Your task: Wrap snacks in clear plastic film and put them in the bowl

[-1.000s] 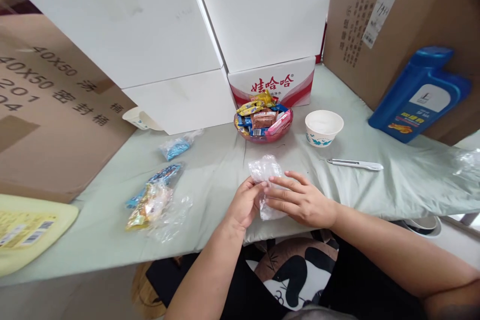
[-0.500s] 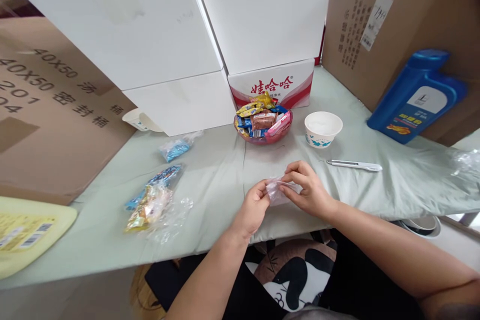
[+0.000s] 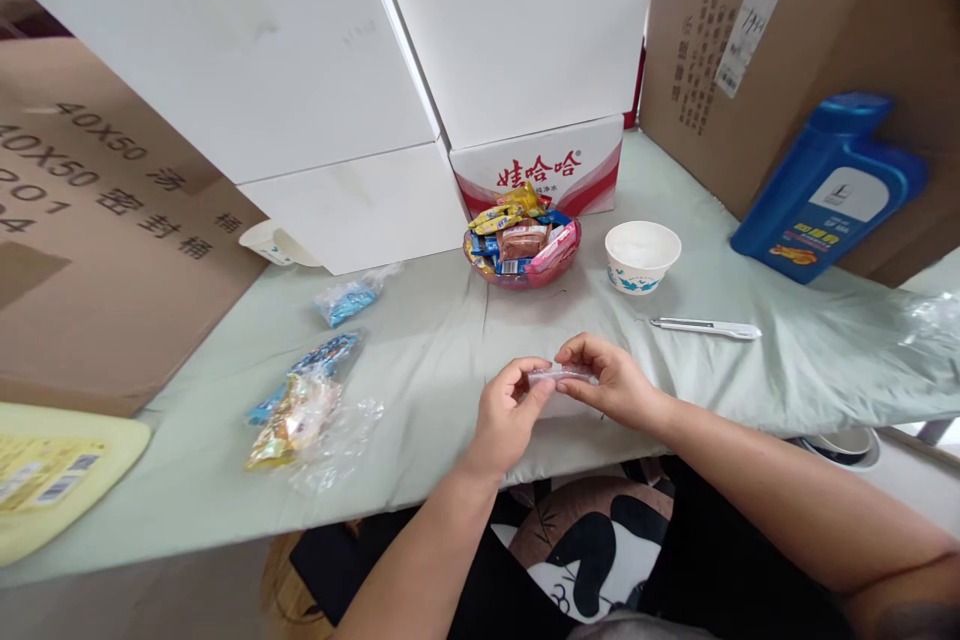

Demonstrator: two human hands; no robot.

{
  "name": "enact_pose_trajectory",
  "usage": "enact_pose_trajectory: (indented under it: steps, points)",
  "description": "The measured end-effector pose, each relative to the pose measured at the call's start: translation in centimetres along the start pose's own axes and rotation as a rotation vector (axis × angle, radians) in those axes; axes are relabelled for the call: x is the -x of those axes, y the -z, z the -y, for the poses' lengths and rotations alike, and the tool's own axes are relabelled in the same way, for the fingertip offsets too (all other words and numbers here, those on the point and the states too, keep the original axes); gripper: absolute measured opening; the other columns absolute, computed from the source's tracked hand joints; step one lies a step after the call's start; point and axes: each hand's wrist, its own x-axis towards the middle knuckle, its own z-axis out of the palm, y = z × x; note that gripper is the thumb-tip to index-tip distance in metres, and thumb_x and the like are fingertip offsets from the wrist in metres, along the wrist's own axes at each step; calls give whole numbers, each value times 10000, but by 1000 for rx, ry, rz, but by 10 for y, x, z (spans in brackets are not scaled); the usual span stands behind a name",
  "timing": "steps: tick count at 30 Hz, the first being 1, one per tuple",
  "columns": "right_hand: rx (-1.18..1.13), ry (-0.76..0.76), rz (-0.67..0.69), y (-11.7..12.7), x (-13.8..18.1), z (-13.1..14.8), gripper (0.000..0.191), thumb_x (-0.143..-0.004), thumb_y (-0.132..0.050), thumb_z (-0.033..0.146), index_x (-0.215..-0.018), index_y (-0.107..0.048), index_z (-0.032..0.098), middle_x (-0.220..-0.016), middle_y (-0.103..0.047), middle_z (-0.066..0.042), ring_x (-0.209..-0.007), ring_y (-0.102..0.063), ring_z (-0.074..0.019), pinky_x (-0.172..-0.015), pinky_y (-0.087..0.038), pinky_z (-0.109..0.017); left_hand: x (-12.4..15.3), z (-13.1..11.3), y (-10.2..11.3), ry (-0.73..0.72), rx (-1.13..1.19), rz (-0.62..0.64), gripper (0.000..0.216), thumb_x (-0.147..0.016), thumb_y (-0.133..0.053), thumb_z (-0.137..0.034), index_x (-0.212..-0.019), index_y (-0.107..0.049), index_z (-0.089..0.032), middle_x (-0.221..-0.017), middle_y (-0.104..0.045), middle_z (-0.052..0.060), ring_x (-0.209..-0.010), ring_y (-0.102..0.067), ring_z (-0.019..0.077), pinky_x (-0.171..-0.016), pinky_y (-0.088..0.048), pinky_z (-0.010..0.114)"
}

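Observation:
Over the near edge of the table, my left hand (image 3: 508, 415) and my right hand (image 3: 615, 385) pinch a small clear plastic wrapper (image 3: 564, 374) from both ends. It is drawn into a narrow, faintly pinkish strip between thumbs and fingers. Beyond my hands stands a pink glass bowl (image 3: 551, 270) heaped with wrapped snacks (image 3: 523, 240). A white paper bowl (image 3: 643, 270) with a leaf pattern is to its right. In front of that bowl lies a white utility knife (image 3: 706, 328).
Snack packets (image 3: 300, 405) and crumpled clear plastic (image 3: 341, 445) lie on the left, with a blue packet (image 3: 351, 300) behind. White boxes (image 3: 345, 210) and brown cartons (image 3: 697, 30) wall the back and sides. A blue bottle (image 3: 829, 190) stands right; a yellow container (image 3: 67, 470) is at far left.
The plastic wrapper has gone from a loose, spread sheet to a narrow strip. My right hand has closed in on my left, its fingers now curled along the strip.

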Motion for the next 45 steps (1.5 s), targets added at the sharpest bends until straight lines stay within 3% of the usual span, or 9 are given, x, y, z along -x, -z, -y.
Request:
enact_pose_trajectory:
  steps: [10,13,16,22,25,27,33,38,45]
  points:
    - [-149,-71,-275,28,-12,0,368,-732,-731,493,-919,-579,215,-904,-603,-30,-823,-580,-154,-725,-498,-305,-12,8,12,-20,41,-345,219,-744,-729,-359,-845,-699,-166,-736,-641,0,-673,-551,98,-642,-453,195]
    - [-177,-60,-127,19,-4,0,538,-710,-754,467,-1132,-506,244,-1181,-564,-86,-1004,-588,-193,-813,-515,-350,-11,8,10,3,49,-292,237,-735,-735,-369,-842,-696,-161,-717,-635,0,-644,-550,100,-603,-449,197]
    - [-169,-156,91,8,-2,2,559,-707,-744,433,-1153,-484,221,-934,-610,-42,-770,-610,-160,-673,-524,-317,-9,5,5,-6,26,-217,235,-747,-725,-360,-861,-683,-159,-711,-637,1,-624,-563,103,-582,-453,205]
    - [271,-30,-235,84,-58,40,370,-778,-646,299,-1116,-532,200,-757,-596,6,-651,-588,-140,-605,-494,-264,-8,-1,7,-14,104,-236,271,-815,-652,-376,-988,-593,-176,-795,-666,15,-615,-621,114,-599,-496,245]
    - [763,-208,-401,139,-101,55,455,-817,-605,230,-1252,-487,175,-856,-643,-30,-664,-610,-137,-603,-486,-244,-7,0,8,15,63,-186,250,-815,-643,-377,-952,-590,-174,-798,-666,18,-627,-627,116,-614,-503,250]
    - [1116,-423,-237,158,-121,54,485,-798,-631,217,-1266,-512,172,-932,-661,-57,-732,-638,-165,-637,-488,-256,-7,2,6,29,28,-134,248,-804,-646,-376,-935,-590,-173,-797,-666,20,-630,-628,119,-615,-504,251]
    - [1381,-450,-23,150,-138,34,211,-769,-662,186,-976,-694,156,-1169,-621,-174,-1078,-570,-305,-854,-411,-355,-10,10,1,-12,-91,-41,210,-809,-619,-341,-937,-595,-176,-826,-656,28,-674,-629,134,-657,-515,271]
    - [1381,-453,154,150,-143,30,72,-776,-652,100,-814,-709,123,-944,-697,-148,-856,-598,-211,-724,-352,-316,-5,9,-4,-98,-397,75,120,-843,-572,-231,-936,-633,-186,-826,-672,32,-717,-624,149,-704,-513,280]
    - [1458,-378,-14,165,-135,55,330,-828,-677,261,-1123,-669,112,-1100,-666,-179,-832,-564,-167,-662,-301,-321,10,-36,50,-289,-1026,77,256,-821,-636,-168,-1069,-669,-219,-1090,-665,95,-1039,-595,276,-923,-482,416]
